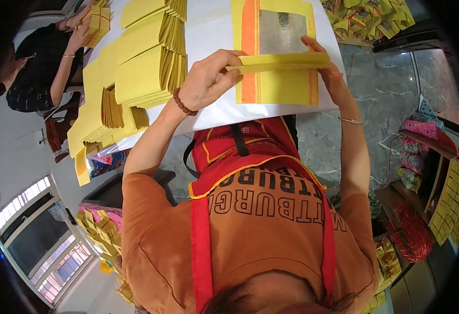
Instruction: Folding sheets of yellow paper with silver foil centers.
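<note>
Between my hands is a folded piece of yellow paper (282, 62), seen nearly edge-on like a long narrow strip. My left hand (208, 78), with a brown bead bracelet at the wrist, pinches its left end. At the right end, my right hand (330, 68) grips it, one finger extended past the far side. Directly beneath lies a yellow paper sheet (287, 93) with orange bands and a silver-grey rectangle (282, 32). The strip covers part of that sheet. Whether the strip is joined to the sheet I cannot tell.
Stacks of folded yellow paper (140, 76) fill the left of the white-covered table (208, 31). Further left, another person (38, 78) handles a yellow bundle (99, 23). Yellow folded pieces with red cords (370, 18) pile up at the far right. Shelves (438, 141) stand right.
</note>
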Available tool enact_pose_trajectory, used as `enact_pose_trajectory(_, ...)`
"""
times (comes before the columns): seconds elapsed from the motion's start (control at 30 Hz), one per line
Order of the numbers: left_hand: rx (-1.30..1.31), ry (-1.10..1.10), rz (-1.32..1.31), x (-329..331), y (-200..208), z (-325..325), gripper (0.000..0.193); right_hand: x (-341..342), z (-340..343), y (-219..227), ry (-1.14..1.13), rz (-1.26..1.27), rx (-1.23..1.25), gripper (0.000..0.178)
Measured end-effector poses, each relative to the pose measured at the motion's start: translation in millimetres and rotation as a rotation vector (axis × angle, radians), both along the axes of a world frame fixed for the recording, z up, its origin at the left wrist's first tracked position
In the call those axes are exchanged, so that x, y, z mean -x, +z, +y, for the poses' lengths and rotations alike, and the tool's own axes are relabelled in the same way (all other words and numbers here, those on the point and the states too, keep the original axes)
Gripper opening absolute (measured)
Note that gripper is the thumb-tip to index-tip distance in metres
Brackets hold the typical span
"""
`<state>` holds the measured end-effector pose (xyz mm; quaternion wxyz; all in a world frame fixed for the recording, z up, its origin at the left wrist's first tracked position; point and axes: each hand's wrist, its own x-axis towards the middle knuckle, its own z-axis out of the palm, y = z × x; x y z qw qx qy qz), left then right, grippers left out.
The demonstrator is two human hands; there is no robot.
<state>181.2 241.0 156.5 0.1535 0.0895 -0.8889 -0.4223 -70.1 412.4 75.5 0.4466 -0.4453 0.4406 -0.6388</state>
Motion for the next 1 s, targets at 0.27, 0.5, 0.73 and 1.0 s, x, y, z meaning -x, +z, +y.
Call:
enact_pose_trajectory(0.27, -0.251, 0.142, 0.074, 0, -12, 1, 0.018, -10, -5, -1, -0.118, 0.169, -0.139, 0.034)
enact_pose_trajectory(0.5, 0.096, 0.21, 0.155, 10, -21, 2, 0.044, -7, -6, -2, -0.147, 0.273, -0.06, 0.02)
enact_pose_trajectory(0.73, 0.73, 0.161, 0.093, 16, -34, -5, 0.057, -10, -8, 2, -0.149, 0.329, -0.013, 0.024)
enact_pose_trajectory(1.0, 1.016, 0.161, 0.115, 11, -12, 8, 0.046, -17, -5, 31, -0.375, 0.964, 0.042, 0.026)
